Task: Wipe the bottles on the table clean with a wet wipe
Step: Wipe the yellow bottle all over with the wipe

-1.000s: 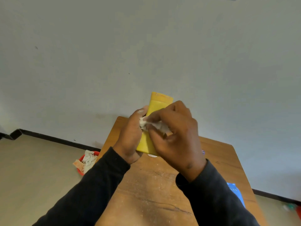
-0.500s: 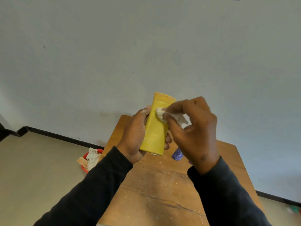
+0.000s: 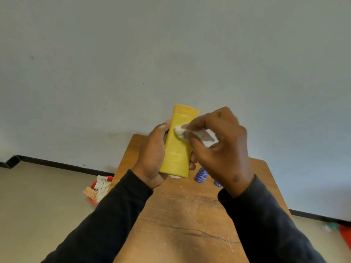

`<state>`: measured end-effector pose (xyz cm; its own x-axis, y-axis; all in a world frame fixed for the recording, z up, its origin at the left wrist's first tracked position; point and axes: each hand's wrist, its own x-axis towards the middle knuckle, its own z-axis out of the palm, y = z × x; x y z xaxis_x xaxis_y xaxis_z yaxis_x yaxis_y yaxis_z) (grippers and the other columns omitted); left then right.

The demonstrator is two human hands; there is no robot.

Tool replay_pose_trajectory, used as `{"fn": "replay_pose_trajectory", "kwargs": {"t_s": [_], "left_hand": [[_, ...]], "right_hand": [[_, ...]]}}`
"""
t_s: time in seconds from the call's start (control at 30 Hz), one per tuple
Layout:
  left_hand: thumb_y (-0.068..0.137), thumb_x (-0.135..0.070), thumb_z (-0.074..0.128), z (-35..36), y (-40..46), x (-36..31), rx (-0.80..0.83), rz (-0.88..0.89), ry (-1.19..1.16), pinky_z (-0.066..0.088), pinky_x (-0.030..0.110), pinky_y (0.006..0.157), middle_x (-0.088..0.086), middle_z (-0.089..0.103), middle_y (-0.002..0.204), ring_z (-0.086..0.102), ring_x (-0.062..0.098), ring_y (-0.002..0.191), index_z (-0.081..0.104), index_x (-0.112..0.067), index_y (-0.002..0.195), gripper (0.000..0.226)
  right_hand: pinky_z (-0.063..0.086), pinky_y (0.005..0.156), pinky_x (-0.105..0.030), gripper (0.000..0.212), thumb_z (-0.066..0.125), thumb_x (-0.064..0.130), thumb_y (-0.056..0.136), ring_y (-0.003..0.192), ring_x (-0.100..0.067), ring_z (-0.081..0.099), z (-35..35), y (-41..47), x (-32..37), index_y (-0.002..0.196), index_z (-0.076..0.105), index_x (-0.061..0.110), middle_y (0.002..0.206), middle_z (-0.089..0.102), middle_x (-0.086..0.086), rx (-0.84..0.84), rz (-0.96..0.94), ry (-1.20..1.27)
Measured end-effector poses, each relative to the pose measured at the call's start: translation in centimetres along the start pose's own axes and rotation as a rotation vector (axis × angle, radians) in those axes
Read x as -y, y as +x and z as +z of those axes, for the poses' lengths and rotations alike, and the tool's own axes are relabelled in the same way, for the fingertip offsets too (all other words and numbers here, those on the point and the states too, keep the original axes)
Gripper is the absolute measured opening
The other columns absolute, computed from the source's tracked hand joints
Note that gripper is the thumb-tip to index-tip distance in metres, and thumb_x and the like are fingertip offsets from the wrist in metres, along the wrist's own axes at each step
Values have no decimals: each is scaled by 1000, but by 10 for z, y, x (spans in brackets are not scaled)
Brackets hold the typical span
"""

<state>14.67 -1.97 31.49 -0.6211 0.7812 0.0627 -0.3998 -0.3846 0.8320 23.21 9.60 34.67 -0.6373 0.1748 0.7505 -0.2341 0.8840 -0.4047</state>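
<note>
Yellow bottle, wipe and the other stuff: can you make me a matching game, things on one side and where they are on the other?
Things:
1. yellow bottle
2. wet wipe
3. purple striped bottle
4. red bin

Places:
A. standing on the table
B. on the floor beside the table
C. gripped by the left hand
D. pinched in the right hand

Pairs: 1-C, 2-D, 3-A, 4-B

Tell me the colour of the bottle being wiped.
Yellow, with a slightly more orange cap end; the bottle shows in the head view.
</note>
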Motion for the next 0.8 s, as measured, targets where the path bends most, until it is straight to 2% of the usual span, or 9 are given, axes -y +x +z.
{"fn": "replay_pose_trajectory", "kwargs": {"t_s": [0.1,0.2,0.27,0.37,0.4,0.47,0.57,0.73,0.8], "left_hand": [[109,-34,25,6,7,0,-23,11,-7,53,36,58,14,65,77,61,27,62,67,-9,93,52],[108,-40,22,19,15,2,22,-59,-18,53,36,56,20,63,81,59,30,59,61,-2,112,55],[108,-40,23,27,19,3,16,-57,-29,54,36,55,18,65,79,60,29,60,61,-2,110,55],[109,-34,25,35,27,5,-37,-1,-47,54,32,53,12,66,73,62,24,59,66,-8,88,53],[109,-35,25,37,30,6,-44,-9,-39,54,32,53,13,65,75,62,25,58,67,-7,89,54],[108,-40,23,42,36,12,-16,-66,-19,53,35,54,22,63,83,61,29,58,63,-2,104,55],[107,-43,21,55,44,19,10,-137,-41,54,33,54,19,64,84,61,27,58,61,-2,113,57],[107,-38,28,67,56,28,-14,-123,-74,53,34,52,13,62,83,61,24,61,58,-3,114,47],[107,-39,27,73,59,34,13,-153,-90,53,34,51,15,63,85,61,25,62,58,-2,119,50]], "right_hand": [[52,65,-49,11,77,12,80,80,-25,61,-10,-6,-6,87,74,19,84,60,5,83,-19,14],[52,70,-47,15,80,7,79,82,-27,62,-20,11,-21,86,73,18,84,62,6,-79,43,-47],[52,70,-46,14,79,5,79,84,-27,62,-21,17,-23,87,73,16,84,59,10,-109,37,-57],[52,66,-49,11,77,10,80,82,-28,62,-29,6,-28,88,73,17,84,61,4,67,-6,15],[52,67,-48,11,78,12,80,82,-27,62,-36,3,-32,88,74,18,84,62,2,107,9,32],[50,72,-40,11,80,12,80,84,-23,61,-48,4,-47,86,74,19,83,68,0,63,71,34],[46,73,-25,11,80,9,80,85,-18,61,-60,13,-64,86,73,15,83,72,3,-53,130,15],[41,76,-17,16,83,3,78,85,-15,62,-82,-1,-73,82,74,16,82,74,6,188,173,245],[38,75,-13,16,83,4,78,84,-12,62,-89,-3,-82,82,73,16,84,76,9,144,239,309]]}}
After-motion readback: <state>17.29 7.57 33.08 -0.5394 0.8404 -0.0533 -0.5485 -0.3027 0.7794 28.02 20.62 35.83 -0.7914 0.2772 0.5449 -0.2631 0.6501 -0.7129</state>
